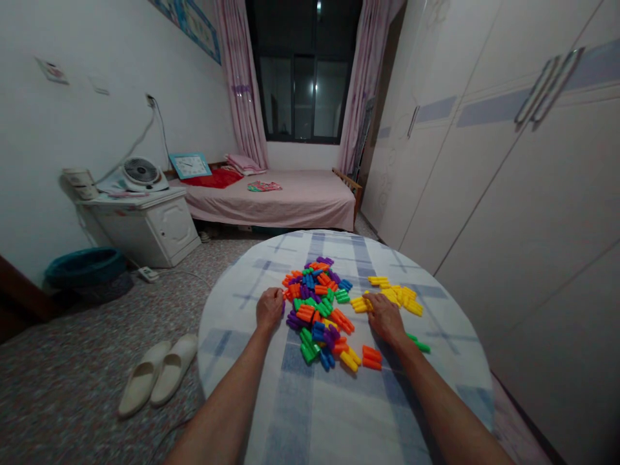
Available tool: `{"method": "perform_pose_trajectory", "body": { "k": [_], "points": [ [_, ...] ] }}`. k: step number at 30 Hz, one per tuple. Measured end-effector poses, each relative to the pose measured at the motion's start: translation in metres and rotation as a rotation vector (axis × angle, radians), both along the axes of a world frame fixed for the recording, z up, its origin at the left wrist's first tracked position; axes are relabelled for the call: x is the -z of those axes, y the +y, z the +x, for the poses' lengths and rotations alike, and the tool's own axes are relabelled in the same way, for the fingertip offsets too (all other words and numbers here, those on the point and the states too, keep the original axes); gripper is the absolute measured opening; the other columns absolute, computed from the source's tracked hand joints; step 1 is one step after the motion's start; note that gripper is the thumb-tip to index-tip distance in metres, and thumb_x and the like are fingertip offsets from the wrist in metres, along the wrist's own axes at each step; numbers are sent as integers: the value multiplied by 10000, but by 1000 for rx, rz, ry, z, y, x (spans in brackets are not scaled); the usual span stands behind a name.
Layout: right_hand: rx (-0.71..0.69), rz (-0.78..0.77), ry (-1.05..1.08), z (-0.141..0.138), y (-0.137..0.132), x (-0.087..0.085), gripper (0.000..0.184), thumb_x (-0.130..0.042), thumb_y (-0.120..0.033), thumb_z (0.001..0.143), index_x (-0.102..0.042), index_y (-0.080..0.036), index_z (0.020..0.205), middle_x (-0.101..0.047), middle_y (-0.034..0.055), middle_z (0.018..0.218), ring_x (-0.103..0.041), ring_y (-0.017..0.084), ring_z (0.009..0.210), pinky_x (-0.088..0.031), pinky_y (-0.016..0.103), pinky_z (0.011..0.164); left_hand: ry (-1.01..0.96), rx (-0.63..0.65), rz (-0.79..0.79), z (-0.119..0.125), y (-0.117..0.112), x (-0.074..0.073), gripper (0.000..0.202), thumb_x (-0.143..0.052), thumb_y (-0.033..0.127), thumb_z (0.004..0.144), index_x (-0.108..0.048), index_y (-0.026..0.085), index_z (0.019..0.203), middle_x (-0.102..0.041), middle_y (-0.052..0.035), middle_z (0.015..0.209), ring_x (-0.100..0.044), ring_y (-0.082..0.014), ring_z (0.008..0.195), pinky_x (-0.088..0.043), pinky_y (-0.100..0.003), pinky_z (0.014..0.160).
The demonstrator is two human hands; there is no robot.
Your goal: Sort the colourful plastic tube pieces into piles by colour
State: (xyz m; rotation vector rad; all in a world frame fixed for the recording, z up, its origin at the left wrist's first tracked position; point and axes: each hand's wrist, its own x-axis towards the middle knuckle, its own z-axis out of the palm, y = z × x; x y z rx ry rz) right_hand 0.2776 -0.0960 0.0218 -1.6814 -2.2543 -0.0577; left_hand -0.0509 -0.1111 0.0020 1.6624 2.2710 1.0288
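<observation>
Head view hides whether your curled left hand [270, 310] or palm-down right hand [385, 318], at yellow plastic blocks [358, 304], grips anything.

Green block [420, 344], toward table's [334, 420] right edge: partly occluded by right forearm [431, 384]. Table's near edge: cut off below. Left hand [270, 309]: fingertips indistinct, grip unclear.

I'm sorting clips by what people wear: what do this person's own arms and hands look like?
The left hand and right hand are bare, without gloves. The left forearm and right forearm show no sleeves, watch or bracelet. Rings would be too small to tell.
</observation>
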Motion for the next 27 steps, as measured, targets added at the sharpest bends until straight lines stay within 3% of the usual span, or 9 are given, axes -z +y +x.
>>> {"method": "perform_pose_trajectory", "body": {
  "k": [6, 11, 14, 16, 22, 24, 27],
  "points": [
    [128, 61, 20, -6, -6, -3, 398, -431, -148, 827, -554, -181, 1204, -473, 141, 1348, -381, 290, 1265, -342, 466, 976, 13, 8, 16, 1, -1, 0, 292, -378, 253, 897, -648, 184, 810, -670, -61, 868, -562, -151, 779, -340, -245, 658],
    [-169, -33, 131, -21, -44, -1, 380, -490, -260, 825, -560, -232, 1197, -492, 97, 1323, -429, 243, 1232, -381, 416, 976, -5, -1, 20, 1, -1, 0, 309, -366, 266, 899, -659, 182, 848, -672, -67, 896, -567, -153, 811, -350, -242, 677],
    [-249, -111, 114, -27, -57, 0, 356, -480, -242, 829, -583, -232, 1169, -553, 90, 1246, -497, 223, 1154, -397, 388, 955, -8, 0, 9, 1, -1, 0, 306, -366, 268, 897, -657, 181, 853, -670, -67, 902, -563, -155, 812, -351, -243, 678],
    [-229, -158, 97, -27, -55, 0, 359, -472, -222, 831, -580, -223, 1173, -575, 86, 1218, -522, 211, 1125, -401, 370, 954, -7, 3, 6, 1, -1, -1, 299, -371, 263, 895, -655, 180, 854, -670, -68, 903, -561, -157, 813, -350, -242, 678],
    [24, -137, 127, -20, -36, -6, 439, -483, -204, 822, -520, -167, 1259, -471, 146, 1358, -441, 262, 1246, -382, 417, 993, 14, 13, 14, 1, -3, -3, 292, -376, 253, 895, -655, 186, 836, -668, -60, 878, -560, -153, 787, -349, -241, 671],
    [-38, -136, 182, -20, -46, -12, 409, -465, -222, 836, -538, -165, 1235, -506, 136, 1317, -457, 251, 1227, -378, 406, 997, 17, 8, 15, 2, -3, -2, 297, -372, 255, 897, -654, 188, 836, -667, -60, 885, -561, -153, 795, -350, -241, 677],
    [-261, -207, 245, -25, -76, -24, 382, -462, -288, 850, -548, -232, 1218, -575, 80, 1217, -521, 215, 1134, -395, 362, 969, 9, -7, 5, 2, -2, -1, 308, -364, 267, 902, -656, 188, 840, -665, -62, 892, -561, -153, 805, -347, -242, 677]
  ]
}}
